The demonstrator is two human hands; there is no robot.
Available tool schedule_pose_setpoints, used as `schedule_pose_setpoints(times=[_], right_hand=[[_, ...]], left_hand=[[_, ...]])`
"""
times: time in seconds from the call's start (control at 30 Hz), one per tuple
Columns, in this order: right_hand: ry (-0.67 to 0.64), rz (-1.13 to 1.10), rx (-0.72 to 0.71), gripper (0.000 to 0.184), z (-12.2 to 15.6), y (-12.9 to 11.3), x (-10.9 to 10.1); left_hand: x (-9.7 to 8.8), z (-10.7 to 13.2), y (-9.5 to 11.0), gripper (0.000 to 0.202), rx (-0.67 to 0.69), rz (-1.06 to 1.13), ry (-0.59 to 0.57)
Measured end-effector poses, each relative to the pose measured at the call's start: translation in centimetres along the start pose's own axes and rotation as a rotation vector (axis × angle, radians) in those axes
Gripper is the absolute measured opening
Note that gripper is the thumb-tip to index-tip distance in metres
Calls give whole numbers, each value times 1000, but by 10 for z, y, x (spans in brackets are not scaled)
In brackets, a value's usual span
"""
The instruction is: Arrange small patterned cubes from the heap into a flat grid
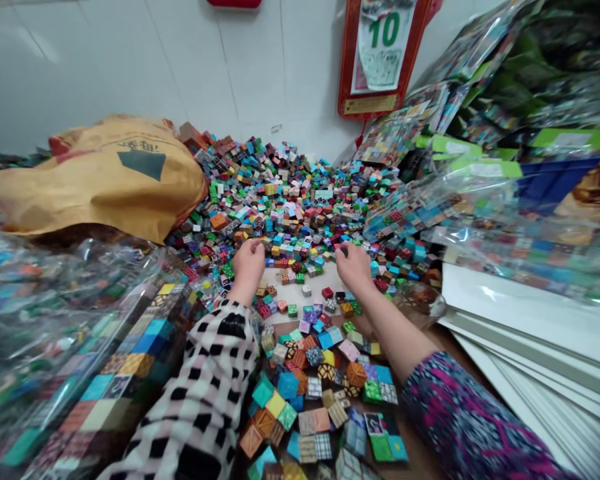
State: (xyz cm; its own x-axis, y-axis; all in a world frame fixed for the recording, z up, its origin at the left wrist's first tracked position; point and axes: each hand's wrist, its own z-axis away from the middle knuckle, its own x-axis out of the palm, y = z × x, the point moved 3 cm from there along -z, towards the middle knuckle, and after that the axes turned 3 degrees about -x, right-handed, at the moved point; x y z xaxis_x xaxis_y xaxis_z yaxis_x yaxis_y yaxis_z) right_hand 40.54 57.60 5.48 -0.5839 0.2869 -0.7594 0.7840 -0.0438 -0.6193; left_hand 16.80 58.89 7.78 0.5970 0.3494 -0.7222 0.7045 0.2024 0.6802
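Observation:
Small printed cube blocks in many colours lie in a big heap in front of me. My left hand is at the near edge of that heap, thumb and fingers curled together. My right hand mirrors it on the other side, its fingers bent inward in a pinch. Whatever sits between the fingertips of either hand is too small to make out. Between the hands, loose cubes lie on a pale sheet, among them a white cube and a green cube. More cubes are scattered between my forearms.
A yellow sack lies at the left of the heap. Clear-bagged rows of cubes fill the left front. At right stand stacked white boards, plastic-wrapped packs and a blue bin. A red-framed calendar hangs on the wall.

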Motion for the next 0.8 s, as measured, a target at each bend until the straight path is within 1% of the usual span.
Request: schedule_pose_setpoints(times=[0.07,0.13,0.27,0.43,0.63,0.73,0.8], right_hand=[[81,52,55,46,-18,2,5],[131,99,75,47,-32,2,11],[148,186,18,41,-54,-1,25],[101,278,-44,41,-77,0,42],[22,359,-36,57,-102,5,50],[-38,344,-35,61,-109,0,56],[-102,296,-42,62,-109,-8,63]], left_hand=[[9,-14,-1,44,-19,-15,42],[17,-26,-1,46,-32,-45,59],[28,-49,-1,46,-58,-119,38],[37,-74,-8,44,-122,-191,-50],[47,-102,-20,45,-182,-189,-111],[50,-110,-21,45,-179,-146,-135],[53,-109,-20,45,-162,-116,-162]])
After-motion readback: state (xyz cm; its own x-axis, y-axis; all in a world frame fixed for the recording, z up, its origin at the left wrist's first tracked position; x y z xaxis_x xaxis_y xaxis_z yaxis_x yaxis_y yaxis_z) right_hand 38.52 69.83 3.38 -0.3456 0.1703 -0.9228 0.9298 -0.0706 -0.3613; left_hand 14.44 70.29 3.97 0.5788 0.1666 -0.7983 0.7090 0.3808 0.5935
